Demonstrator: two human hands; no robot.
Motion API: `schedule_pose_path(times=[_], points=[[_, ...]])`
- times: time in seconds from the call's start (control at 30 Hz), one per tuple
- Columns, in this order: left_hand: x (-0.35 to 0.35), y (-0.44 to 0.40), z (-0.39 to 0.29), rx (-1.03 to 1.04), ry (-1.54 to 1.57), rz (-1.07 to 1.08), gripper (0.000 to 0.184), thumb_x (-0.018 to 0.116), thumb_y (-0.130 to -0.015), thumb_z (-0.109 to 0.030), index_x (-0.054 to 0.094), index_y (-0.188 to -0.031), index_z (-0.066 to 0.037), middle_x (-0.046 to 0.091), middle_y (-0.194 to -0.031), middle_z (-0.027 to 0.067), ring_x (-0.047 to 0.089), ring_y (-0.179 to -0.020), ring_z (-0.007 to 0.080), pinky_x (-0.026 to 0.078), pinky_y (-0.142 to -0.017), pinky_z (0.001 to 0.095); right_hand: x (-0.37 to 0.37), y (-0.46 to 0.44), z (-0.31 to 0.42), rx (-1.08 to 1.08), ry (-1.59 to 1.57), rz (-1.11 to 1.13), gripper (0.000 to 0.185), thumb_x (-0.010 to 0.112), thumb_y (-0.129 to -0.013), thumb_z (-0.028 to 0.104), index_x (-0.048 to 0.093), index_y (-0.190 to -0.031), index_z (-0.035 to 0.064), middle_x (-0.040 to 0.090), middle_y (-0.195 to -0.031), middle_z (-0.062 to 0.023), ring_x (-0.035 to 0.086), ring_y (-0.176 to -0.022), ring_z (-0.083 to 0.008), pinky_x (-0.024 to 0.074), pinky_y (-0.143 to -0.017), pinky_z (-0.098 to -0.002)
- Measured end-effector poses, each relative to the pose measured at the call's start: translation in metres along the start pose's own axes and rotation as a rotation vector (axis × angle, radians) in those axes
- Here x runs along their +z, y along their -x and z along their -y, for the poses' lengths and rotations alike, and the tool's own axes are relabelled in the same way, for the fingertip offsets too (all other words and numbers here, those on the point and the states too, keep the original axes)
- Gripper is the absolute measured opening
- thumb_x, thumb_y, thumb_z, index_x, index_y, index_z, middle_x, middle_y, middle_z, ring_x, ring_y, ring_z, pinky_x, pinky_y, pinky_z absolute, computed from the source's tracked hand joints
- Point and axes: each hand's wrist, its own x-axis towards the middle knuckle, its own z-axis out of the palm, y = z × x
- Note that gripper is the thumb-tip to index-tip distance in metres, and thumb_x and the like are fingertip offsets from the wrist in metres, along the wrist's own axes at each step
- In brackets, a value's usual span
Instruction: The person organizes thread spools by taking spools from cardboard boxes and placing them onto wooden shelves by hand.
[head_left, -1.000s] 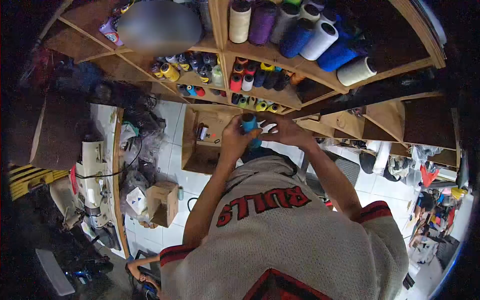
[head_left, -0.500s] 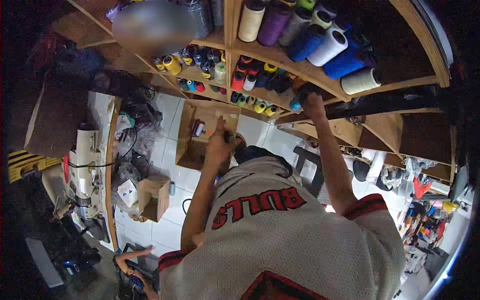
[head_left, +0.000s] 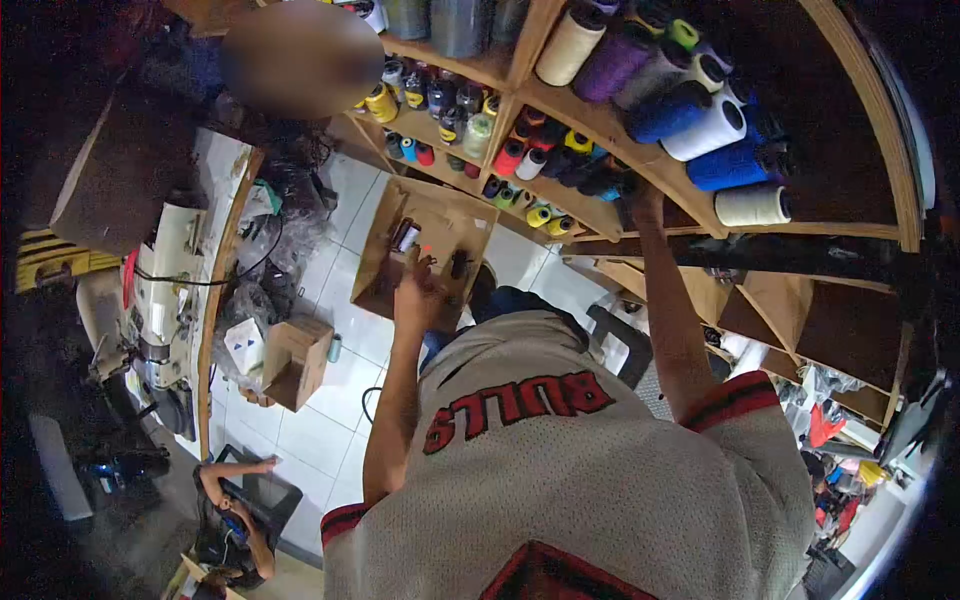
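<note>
My left hand point(head_left: 418, 290) hangs over the open cardboard box point(head_left: 370, 275), its fingers apart and nothing visible in them. Inside the box lie a dark spool point(head_left: 459, 265) by the fingers and a spool with a white label point(head_left: 406, 237). At the right end of a lower thread shelf, my right hand point(head_left: 646, 205) reaches in with its fingers closed at a blue thread spool point(head_left: 612, 190). Shadow partly hides those fingers. Rows of coloured spools stand beside it, including a red spool point(head_left: 508, 156) and a yellow spool point(head_left: 539, 215).
Large thread cones, one white point(head_left: 705, 128), lie on the wooden shelf point(head_left: 570, 105) above my right hand. A sewing machine point(head_left: 165, 290) stands on the left. A smaller carton point(head_left: 298, 362) sits on the tiled floor. Another person's arm point(head_left: 235, 470) shows at the lower left.
The blue spool has moved with my right hand farther into the shelf. My left hand has spread its fingers and lowered toward me; the dark spool beside it now shows clearly. The view has turned slightly.
</note>
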Motion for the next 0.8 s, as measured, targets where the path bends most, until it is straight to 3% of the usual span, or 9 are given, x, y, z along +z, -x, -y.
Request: schedule_pose_path(times=[0.1,0.2,0.3,0.4,0.47,0.6,0.7,0.77,0.8], points=[[0.000,0.004,0.003,-0.008,-0.086,0.014,0.048,0.068,-0.071,-0.011,0.054,-0.116,-0.004,0.062,-0.105,0.0168,0.060,-0.096,0.0308,0.047,-0.082,0.0363,-0.016,0.003,0.073,-0.109,0.048,0.005,0.051,0.059,-0.082,0.020,0.040,-0.127,0.0042,0.049,-0.123,-0.0174,0.047,-0.113,-0.0309,0.0356,-0.098,-0.0388],[-0.005,0.004,0.026,-0.017,-0.128,0.134,0.043,0.066,-0.073,-0.017,0.055,-0.112,-0.002,0.063,-0.098,0.0186,0.061,-0.094,0.0341,0.048,-0.080,0.0403,-0.019,0.009,0.075,-0.147,0.679,-0.064,0.047,0.060,-0.079,0.019,0.048,-0.122,0.0042,0.052,-0.119,-0.0223,0.047,-0.114,-0.0347,0.0379,-0.096,-0.0434],[-0.013,0.019,0.038,-0.082,-0.032,0.137,0.040,0.063,-0.076,-0.023,0.053,-0.109,-0.002,0.063,-0.094,0.0218,0.060,-0.091,0.0377,0.048,-0.076,0.0434,-0.029,0.014,0.136,-0.130,0.590,-0.118,0.049,0.060,-0.078,0.016,0.048,-0.124,0.0049,0.059,-0.105,-0.0221,0.055,-0.103,-0.0350,0.0428,-0.089,-0.0451],[-0.013,0.035,0.071,-0.164,-0.126,0.143,0.039,0.061,-0.077,-0.023,0.051,-0.109,-0.003,0.063,-0.095,0.0216,0.061,-0.090,0.0375,0.048,-0.076,0.0430,-0.024,0.028,0.164,-0.233,0.883,0.056,0.038,0.056,-0.082,0.015,0.053,-0.117,0.0035,0.064,-0.087,-0.0174,0.061,-0.085,-0.0333,0.0476,-0.078,-0.0431],[-0.010,0.040,0.100,-0.214,-0.062,0.186,0.042,0.063,-0.078,-0.028,0.052,-0.109,-0.002,0.063,-0.096,0.0216,0.062,-0.088,0.0367,0.049,-0.073,0.0429,0.001,0.049,0.170,-0.057,0.741,0.390,0.029,0.057,-0.083,0.016,0.058,-0.110,0.0036,0.064,-0.078,-0.0143,0.062,-0.073,-0.0283,0.0490,-0.072,-0.0396],[0.003,0.009,0.144,-0.515,-0.051,0.254,0.040,0.060,-0.078,-0.022,0.051,-0.112,-0.003,0.060,-0.100,0.0249,0.059,-0.094,0.0388,0.048,-0.077,0.0431,0.115,0.089,0.171,0.356,0.356,0.847,0.022,0.060,-0.081,0.013,0.059,-0.102,0.0050,0.064,-0.081,-0.0147,0.063,-0.075,-0.0257,0.0494,-0.070,-0.0356],[0.044,-0.046,0.249,-0.122,-0.093,0.027,0.036,0.059,-0.079,-0.021,0.051,-0.109,-0.002,0.061,-0.098,0.0249,0.059,-0.091,0.0403,0.049,-0.075,0.0434,0.238,0.137,0.119,0.281,0.058,0.945,0.022,0.062,-0.081,0.010,0.058,-0.101,0.0037,0.063,-0.075,-0.0140,0.063,-0.072,-0.0228,0.0493,-0.067,-0.0328],[0.063,-0.093,0.328,-0.147,-0.225,0.094,0.033,0.059,-0.080,-0.021,0.055,-0.104,0.001,0.061,-0.095,0.0244,0.059,-0.089,0.0416,0.049,-0.073,0.0449,0.338,0.162,0.068,0.319,-0.040,0.840,0.023,0.063,-0.080,0.011,0.058,-0.101,0.0039,0.061,-0.072,-0.0128,0.062,-0.071,-0.0222,0.0496,-0.068,-0.0334],[0.074,-0.123,0.361,-0.187,-0.275,0.096,0.034,0.060,-0.079,-0.022,0.056,-0.103,0.001,0.061,-0.093,0.0248,0.060,-0.088,0.0405,0.050,-0.073,0.0448,0.388,0.172,0.036,0.589,-0.129,0.865,0.024,0.062,-0.082,0.013,0.058,-0.103,0.0022,0.062,-0.077,-0.0105,0.061,-0.070,-0.0185,0.0499,-0.064,-0.0315]])
